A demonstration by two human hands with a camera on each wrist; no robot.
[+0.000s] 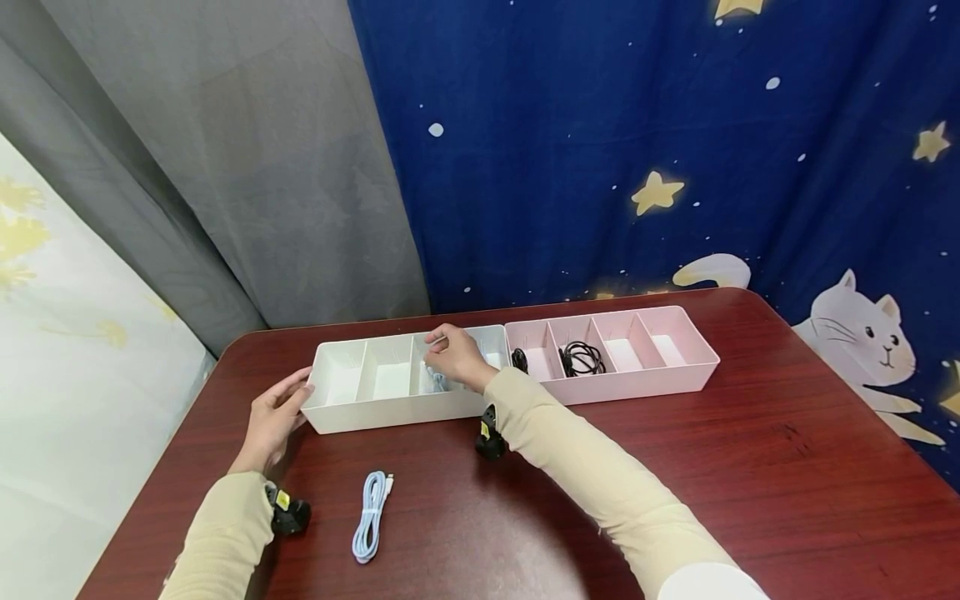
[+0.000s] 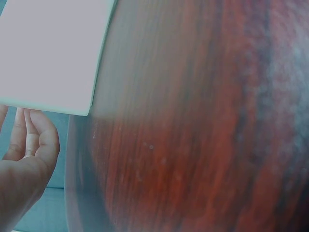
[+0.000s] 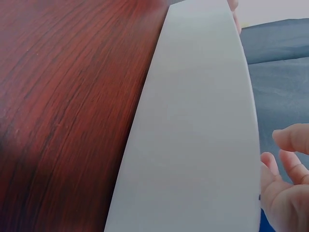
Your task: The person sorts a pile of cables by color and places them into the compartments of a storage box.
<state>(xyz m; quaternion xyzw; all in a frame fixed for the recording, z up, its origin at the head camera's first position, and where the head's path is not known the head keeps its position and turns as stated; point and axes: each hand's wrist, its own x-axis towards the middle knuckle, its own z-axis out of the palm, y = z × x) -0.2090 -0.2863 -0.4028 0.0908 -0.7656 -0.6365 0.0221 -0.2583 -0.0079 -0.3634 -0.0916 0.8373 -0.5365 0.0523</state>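
Two trays on reddish table, grey curtain, starry blue curtain

Soft light across your table, pale glare low in head view, shadow beneath your right sleeve, left wrist view hazy, bluish.

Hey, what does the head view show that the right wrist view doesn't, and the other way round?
Only the head view: the light blue cable lying in front of the trays, the pink tray with black cables, and the white tray's dividers.

Only the right wrist view: a close-up of the right hand with its digits visibly apart.

Both: the table, the white tray's long outer wall, the right hand and, seemingly just a sliver in the wrist view, the left hand.
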